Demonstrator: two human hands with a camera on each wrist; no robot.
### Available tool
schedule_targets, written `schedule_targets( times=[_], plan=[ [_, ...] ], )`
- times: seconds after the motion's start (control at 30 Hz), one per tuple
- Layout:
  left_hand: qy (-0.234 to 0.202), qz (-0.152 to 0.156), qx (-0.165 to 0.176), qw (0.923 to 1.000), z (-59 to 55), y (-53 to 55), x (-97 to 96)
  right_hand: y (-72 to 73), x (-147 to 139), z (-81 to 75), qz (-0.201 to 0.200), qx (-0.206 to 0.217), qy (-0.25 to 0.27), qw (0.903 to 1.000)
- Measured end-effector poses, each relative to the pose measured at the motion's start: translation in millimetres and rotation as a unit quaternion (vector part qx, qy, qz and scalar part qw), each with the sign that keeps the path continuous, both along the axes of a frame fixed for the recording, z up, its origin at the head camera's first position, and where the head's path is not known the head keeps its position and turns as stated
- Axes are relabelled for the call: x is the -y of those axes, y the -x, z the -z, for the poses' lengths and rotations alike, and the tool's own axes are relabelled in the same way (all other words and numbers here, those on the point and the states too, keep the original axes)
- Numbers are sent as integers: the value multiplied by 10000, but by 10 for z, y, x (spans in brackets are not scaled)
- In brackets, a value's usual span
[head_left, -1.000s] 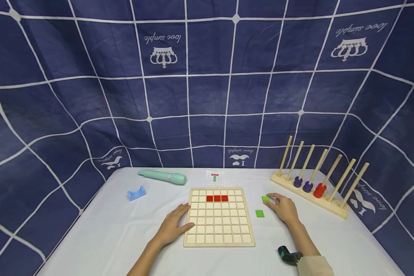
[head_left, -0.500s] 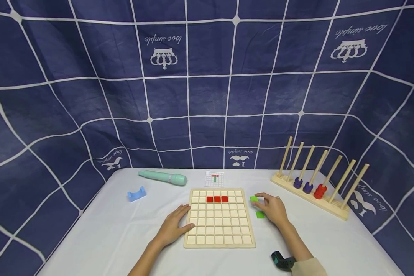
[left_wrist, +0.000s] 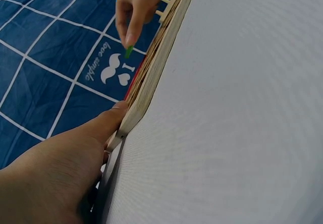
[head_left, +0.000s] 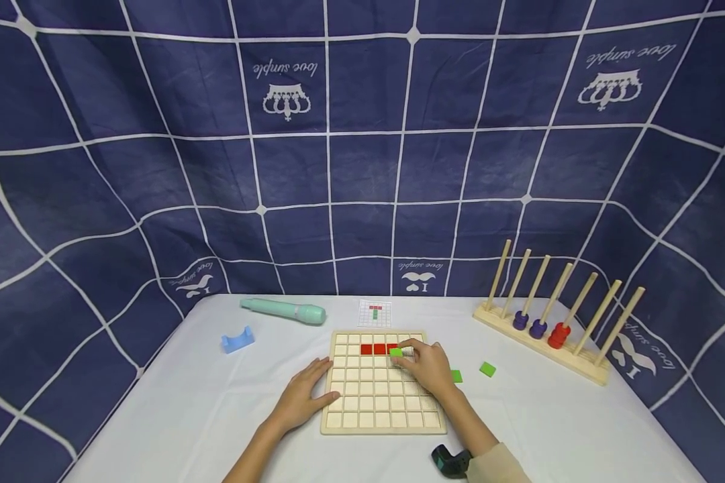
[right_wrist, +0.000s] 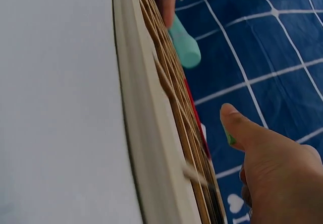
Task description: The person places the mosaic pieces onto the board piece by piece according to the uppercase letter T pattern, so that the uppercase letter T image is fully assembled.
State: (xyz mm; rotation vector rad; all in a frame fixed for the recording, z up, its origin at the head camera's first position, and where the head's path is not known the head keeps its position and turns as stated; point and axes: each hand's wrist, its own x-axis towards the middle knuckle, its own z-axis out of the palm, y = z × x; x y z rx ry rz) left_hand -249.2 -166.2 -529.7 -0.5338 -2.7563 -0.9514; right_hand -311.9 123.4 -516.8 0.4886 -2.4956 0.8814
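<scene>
A wooden grid board (head_left: 367, 406) lies flat on the white table. Across one of its upper rows runs a line of red square tiles (head_left: 379, 349). My right hand (head_left: 430, 369) pinches a green square tile (head_left: 395, 352) between thumb and fingers, over the board by the right-hand red tile; in the left wrist view this green tile (left_wrist: 129, 51) appears raised above the board. My left hand (head_left: 303, 397) rests along the board's left edge, its thumb on the rim. Two more green tiles, one partly covered by the right hand (head_left: 456, 376) and one farther right (head_left: 487, 369), lie on the table.
Behind the board is a small printed grid card (head_left: 375, 313) with a red and green T shape. A mint-green microphone-like tube (head_left: 286, 310) and a blue cradle-shaped piece (head_left: 237, 340) lie at left. A wooden peg rack (head_left: 540, 342) with purple and red beads stands at right.
My right hand has carried the pinched green tile leftward from the table to over the board. A green tile at right has come into view. My left hand stays in place.
</scene>
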Motion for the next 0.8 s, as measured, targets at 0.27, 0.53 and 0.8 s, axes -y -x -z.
schedule_targets(
  times=[0.27,0.53,0.8],
  plan=[
    [34,20,-29,10000,9,-2,7,18,290,45,76,-39,-121,9999],
    [12,24,-26,10000,-15,-8,8,36,359,94,18,-35,-30,10000],
    [25,35,-19,10000,-18,-8,8,38,362,130,114,29,-233,9997]
  ],
)
